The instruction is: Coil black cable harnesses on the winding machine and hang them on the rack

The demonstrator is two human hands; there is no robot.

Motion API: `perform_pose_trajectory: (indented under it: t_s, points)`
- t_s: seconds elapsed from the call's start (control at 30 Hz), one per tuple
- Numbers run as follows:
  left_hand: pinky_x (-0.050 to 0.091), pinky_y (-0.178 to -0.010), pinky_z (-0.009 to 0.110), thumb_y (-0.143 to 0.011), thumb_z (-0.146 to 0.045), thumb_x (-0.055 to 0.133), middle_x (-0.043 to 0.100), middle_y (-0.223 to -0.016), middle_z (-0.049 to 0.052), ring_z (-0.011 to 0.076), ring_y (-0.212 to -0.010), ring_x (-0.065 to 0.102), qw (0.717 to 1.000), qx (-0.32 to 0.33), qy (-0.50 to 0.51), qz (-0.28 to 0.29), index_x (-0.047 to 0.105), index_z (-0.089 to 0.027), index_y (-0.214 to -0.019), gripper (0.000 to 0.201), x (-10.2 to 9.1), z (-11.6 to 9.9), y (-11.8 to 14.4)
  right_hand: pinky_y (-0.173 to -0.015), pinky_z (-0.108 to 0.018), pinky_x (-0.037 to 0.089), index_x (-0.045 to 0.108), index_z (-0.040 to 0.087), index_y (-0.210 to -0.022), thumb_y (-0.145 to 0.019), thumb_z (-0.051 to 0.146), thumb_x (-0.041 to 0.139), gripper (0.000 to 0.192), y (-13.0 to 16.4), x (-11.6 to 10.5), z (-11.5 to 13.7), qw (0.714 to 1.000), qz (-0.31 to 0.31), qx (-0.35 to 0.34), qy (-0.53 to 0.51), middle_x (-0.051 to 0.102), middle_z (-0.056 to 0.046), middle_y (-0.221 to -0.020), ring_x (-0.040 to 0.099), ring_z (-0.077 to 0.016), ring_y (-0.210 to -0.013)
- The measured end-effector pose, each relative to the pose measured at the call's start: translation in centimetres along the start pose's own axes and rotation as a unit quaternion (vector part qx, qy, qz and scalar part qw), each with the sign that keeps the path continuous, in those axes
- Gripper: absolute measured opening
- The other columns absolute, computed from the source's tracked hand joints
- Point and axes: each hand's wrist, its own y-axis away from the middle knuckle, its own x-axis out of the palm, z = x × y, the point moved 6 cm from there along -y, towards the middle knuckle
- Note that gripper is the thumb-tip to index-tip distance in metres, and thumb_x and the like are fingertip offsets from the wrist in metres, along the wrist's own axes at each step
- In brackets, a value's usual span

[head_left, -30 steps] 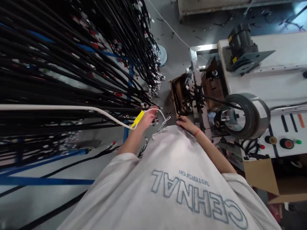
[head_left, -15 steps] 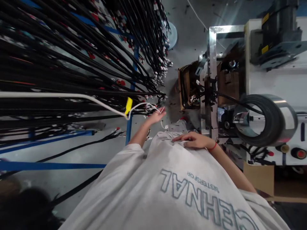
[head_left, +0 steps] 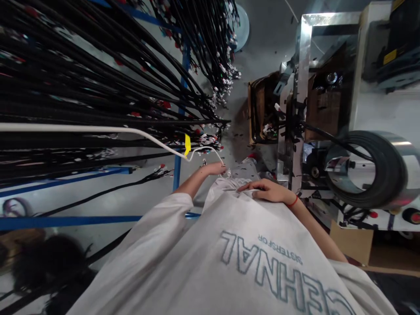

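Left hand (head_left: 214,168) out ahead by the rack, fingers loosely curled on the thin split ends of a white cable (head_left: 98,129) (grip partly hidden, so whether truly clamped cannot be told). Cable round, smooth, pale; running in from the far left edge, bending down toward the hand, with a small yellow tag (head_left: 187,145) flagged on it just before the split. No writing legible on the tag.

Right hand (head_left: 266,191) flat on the shirt (head_left: 249,258) at the belly, fingers together and extended, holding nothing; thin red band at the wrist. Shirt soft, pale grey, printed upside down to the camera in outlined block letters "CEHNAL", smaller line "SISTERSFOR" beside it.

Further out, left: rack of black cables (head_left: 98,78), glossy, slender, ending in small white and red plugs, on a blue frame (head_left: 179,131). Right: white machine (head_left: 377,113) with a shiny metal frame and a large black reel (head_left: 367,168). Grey floor between.
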Motion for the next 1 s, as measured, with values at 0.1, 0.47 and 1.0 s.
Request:
perform_pose_trajectory:
  t_s: [0.1,0.47,1.0]
  points:
    - [0.044,-0.058,0.023,-0.073,-0.033,0.066,0.068,-0.059,0.003,0.0172,-0.062,0.061,0.997,-0.056,-0.006,0.055,0.067,-0.017,-0.059,0.021,1.8,0.0,0.2,-0.105,-0.038,0.038,0.071,0.018,-0.1,-0.091,0.04,0.056,0.028,0.0,-0.1,0.3,1.0,-0.007,0.002,0.008,0.065,-0.009,-0.128,0.058,-0.0254,-0.118]
    - [0.049,-0.084,0.028,-0.065,-0.023,0.069,0.073,-0.08,0.0,0.0178,-0.084,0.064,0.983,0.078,0.022,0.167,0.075,-0.019,-0.092,0.027,4.8,-4.3,-0.9,-0.107,-0.037,0.036,0.067,0.018,-0.122,-0.093,0.035,0.052,0.037,-0.1,-0.8,-0.2,0.999,-0.013,-0.013,0.043,0.064,-0.007,-0.129,0.057,-0.0231,-0.118]
    - [0.045,-0.091,0.028,-0.07,-0.027,0.065,0.072,-0.09,0.006,0.0226,-0.094,0.06,0.973,0.184,-0.139,0.021,0.069,-0.022,-0.071,0.007,3.9,-3.5,-2.6,-0.106,-0.036,0.036,0.067,0.018,-0.122,-0.094,0.035,0.052,0.036,-0.2,-0.5,-0.5,0.997,-0.052,-0.029,0.049,0.066,-0.007,-0.125,0.057,-0.0234,-0.118]
